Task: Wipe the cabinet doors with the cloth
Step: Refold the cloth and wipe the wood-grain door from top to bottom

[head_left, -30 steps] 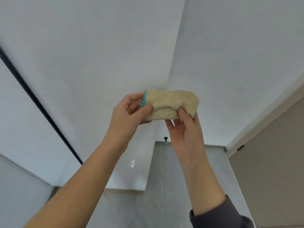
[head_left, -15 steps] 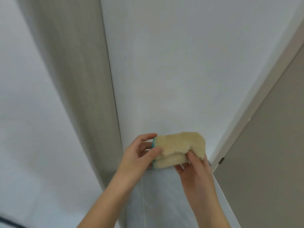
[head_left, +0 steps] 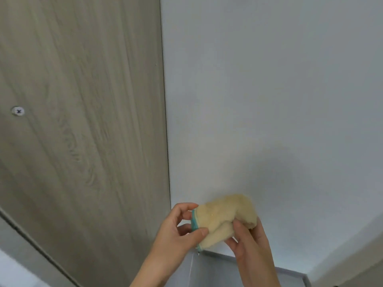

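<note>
I see both hands low in the frame, just right of centre, sharing the cloth [head_left: 222, 217]. It is a fuzzy beige piece, bunched into a thick fold, with a teal hem [head_left: 194, 222] along its left end.

My left hand [head_left: 176, 230] comes up from the bottom centre and pinches the hemmed end: the thumb lies across the front near the lower corner, and the fingers curl round behind the upper corner. My right hand [head_left: 248, 247] rises from the lower right and grips the other end, with the thumb pressed on the front of the fold and the fingers wrapped behind it.

The cloth sits in front of the lower part of a plain white panel [head_left: 269, 100] that fills the right half of the frame. I cannot tell whether it touches that panel.

The left half is a grey wood-grain panel [head_left: 83, 131], which meets the white one along a straight vertical seam. A screw head [head_left: 18, 111] shows at its far left. Under the hands, at the bottom edge, there is a strip of pale grey surface [head_left: 217, 272].
</note>
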A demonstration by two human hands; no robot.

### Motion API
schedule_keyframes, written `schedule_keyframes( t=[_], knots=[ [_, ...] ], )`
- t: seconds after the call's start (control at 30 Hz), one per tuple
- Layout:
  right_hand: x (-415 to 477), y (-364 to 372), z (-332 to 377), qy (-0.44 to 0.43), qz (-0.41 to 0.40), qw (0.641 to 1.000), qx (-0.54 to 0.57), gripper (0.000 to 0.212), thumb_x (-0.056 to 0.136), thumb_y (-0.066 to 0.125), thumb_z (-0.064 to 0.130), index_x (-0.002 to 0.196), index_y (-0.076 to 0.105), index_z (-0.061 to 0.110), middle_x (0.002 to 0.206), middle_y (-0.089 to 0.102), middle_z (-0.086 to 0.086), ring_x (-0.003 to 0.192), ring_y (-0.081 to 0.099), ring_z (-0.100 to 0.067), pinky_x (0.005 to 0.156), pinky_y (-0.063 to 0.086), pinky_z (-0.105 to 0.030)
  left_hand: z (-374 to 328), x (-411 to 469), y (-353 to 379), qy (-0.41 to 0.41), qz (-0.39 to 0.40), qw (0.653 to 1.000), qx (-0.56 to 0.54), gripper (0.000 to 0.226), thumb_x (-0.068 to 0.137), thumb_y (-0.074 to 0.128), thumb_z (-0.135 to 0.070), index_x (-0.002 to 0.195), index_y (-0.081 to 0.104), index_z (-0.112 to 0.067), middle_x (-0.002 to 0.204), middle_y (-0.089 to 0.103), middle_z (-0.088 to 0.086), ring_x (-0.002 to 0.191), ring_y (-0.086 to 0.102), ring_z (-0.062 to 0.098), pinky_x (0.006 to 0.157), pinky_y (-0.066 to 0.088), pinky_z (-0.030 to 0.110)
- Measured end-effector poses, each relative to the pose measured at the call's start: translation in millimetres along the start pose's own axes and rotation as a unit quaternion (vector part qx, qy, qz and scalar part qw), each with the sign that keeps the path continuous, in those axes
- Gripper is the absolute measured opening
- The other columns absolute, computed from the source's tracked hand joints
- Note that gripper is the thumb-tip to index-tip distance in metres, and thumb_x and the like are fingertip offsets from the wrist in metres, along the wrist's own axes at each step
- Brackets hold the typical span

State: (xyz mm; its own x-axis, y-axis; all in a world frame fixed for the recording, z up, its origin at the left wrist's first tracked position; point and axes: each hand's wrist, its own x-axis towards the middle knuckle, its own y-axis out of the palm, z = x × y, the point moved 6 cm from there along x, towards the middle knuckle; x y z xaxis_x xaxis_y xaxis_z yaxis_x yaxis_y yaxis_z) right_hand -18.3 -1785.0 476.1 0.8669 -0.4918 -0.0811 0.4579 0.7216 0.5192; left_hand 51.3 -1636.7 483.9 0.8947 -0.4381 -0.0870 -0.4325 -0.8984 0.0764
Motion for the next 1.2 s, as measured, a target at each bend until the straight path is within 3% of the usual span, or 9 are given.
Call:
schedule_keyframes(
  t=[0.1,0.27,0.37,0.67,0.87,1.03,1.2],
  knots=[
    [46.5,17.1,-3.0,0.008,0.028,1.0,-0.007,0.104,0.023,0.096,0.056,0.114,0.064,0.016,0.109,0.073,-0.006,0.099,0.071,-0.021,0.071,0.059,-0.031,-7.6,40.9,-13.6,0.014,-0.026,1.0,0.006,0.048,0.061,0.076,-0.013,0.107,0.064,-0.019,0.106,0.063,0.013,0.074,0.067,0.015,0.057,0.049,0.021],
    [113.9,51.0,17.5,-0.023,0.099,0.995,-0.018,0.08,0.039,0.093,0.057,0.108,0.069,0.025,0.114,0.071,-0.007,0.105,0.068,-0.024,0.075,0.058,-0.033,-40.0,100.7,-23.7,0.057,-0.054,0.997,-0.008,0.047,0.061,0.076,-0.01,0.106,0.062,-0.013,0.104,0.063,0.014,0.072,0.066,0.016,0.058,0.051,0.024],
    [145.0,69.1,15.5,-0.011,0.128,0.992,0.009,0.092,0.043,0.094,0.052,0.121,0.06,0.017,0.118,0.069,-0.009,0.109,0.067,-0.026,0.077,0.058,-0.034,-57.4,124.5,-30.7,0.084,-0.081,0.993,0.002,0.044,0.061,0.077,-0.01,0.101,0.06,-0.011,0.096,0.061,0.012,0.07,0.064,0.015,0.056,0.051,0.024],
    [226.9,167.0,17.7,0.05,0.28,0.958,0.047,0.091,0.048,0.093,0.052,0.126,0.056,0.021,0.125,0.066,-0.011,0.119,0.06,-0.028,0.092,0.054,-0.034,-109.0,167.5,-71.6,0.17,-0.263,0.949,0.031,0.032,0.076,0.074,0.008,0.094,0.057,-0.011,0.087,0.068,-0.002,0.075,0.067,0.013,0.062,0.055,0.029],
    [257.7,242.6,49.3,0.041,0.425,0.903,0.048,0.081,0.06,0.086,0.051,0.129,0.055,0.02,0.125,0.066,-0.006,0.121,0.059,-0.022,0.105,0.044,-0.044,-165.0,166.5,-83.6,0.256,-0.419,0.868,0.068,0.035,0.072,0.083,-0.004,0.092,0.057,-0.016,0.089,0.07,0.0,0.08,0.068,0.015,0.065,0.056,0.03],
    [264.1,308.4,92.9,0.025,0.472,0.874,0.113,0.033,0.09,0.062,0.016,0.123,0.06,0.018,0.119,0.069,-0.005,0.116,0.063,-0.02,0.104,0.046,-0.043,-235.6,135.9,-83.0,0.318,-0.463,0.816,0.139,0.052,0.058,0.087,-0.032,0.101,0.061,-0.018,0.097,0.072,-0.002,0.09,0.071,0.021,0.081,0.057,0.04],
    [240.6,371.1,160.9,-0.043,0.527,0.834,0.161,0.029,0.098,0.054,0.014,0.127,0.057,0.014,0.122,0.068,-0.004,0.115,0.063,-0.017,0.101,0.049,-0.036,-324.7,77.8,-71.3,0.378,-0.526,0.712,0.272,0.043,0.065,0.089,-0.024,0.099,0.062,-0.024,0.098,0.069,0.001,0.082,0.072,0.016,0.082,0.057,0.045]
  ],
)
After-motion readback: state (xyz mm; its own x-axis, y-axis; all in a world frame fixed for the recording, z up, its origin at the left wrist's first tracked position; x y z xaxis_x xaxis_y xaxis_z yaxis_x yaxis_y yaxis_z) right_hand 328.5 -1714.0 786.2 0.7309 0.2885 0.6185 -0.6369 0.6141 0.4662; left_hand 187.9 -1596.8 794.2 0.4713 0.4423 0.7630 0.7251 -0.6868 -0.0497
